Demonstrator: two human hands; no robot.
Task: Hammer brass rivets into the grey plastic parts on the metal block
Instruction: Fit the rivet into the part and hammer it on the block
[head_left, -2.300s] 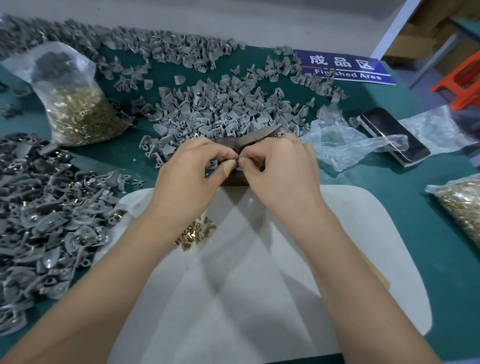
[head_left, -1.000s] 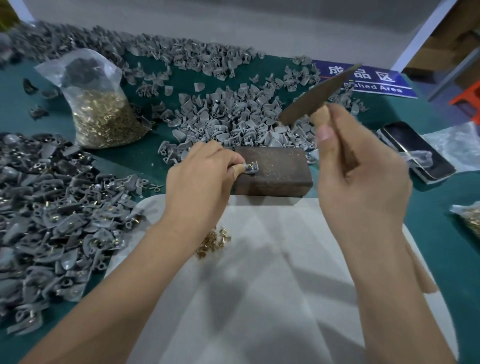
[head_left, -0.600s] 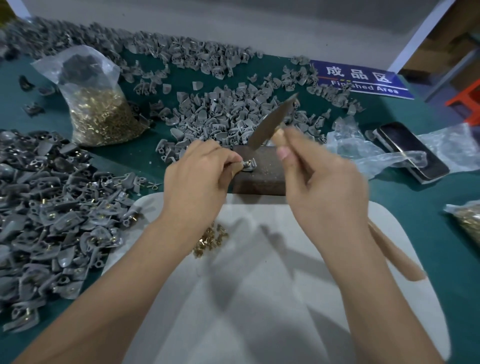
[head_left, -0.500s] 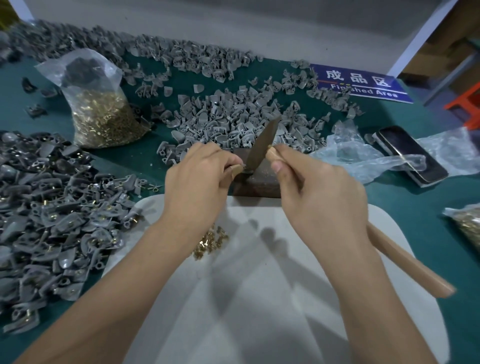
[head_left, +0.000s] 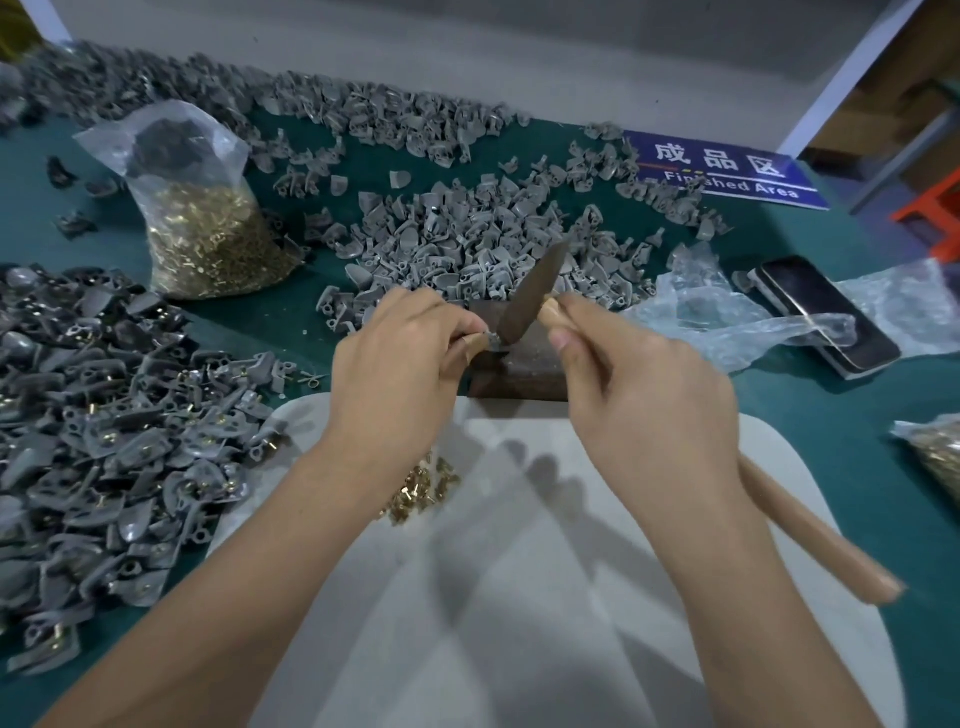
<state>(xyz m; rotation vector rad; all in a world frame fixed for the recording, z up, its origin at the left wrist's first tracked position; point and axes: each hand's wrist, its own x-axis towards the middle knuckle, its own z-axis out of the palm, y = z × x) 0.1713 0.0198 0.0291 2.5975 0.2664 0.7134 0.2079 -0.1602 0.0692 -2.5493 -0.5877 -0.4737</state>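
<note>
My left hand (head_left: 395, 374) curls down over the near left corner of the metal block (head_left: 524, 364), thumb and forefinger pinched together on 1 small grey plastic part (head_left: 491, 340) lying on the block's top. My right hand (head_left: 644, 400) is wrapped tight round the hammer (head_left: 530, 291), thumb laid along the handle near the head. The handle is smooth pale wood, its long axis running from lower right up to the block; the dull, tapered metal head points up and away, its lower end touching the part. The block is dark, rusty and rectangular, at the far edge of the white pad (head_left: 519, 597). Loose brass rivets (head_left: 421, 493) lie on the pad under my left wrist.
</note>
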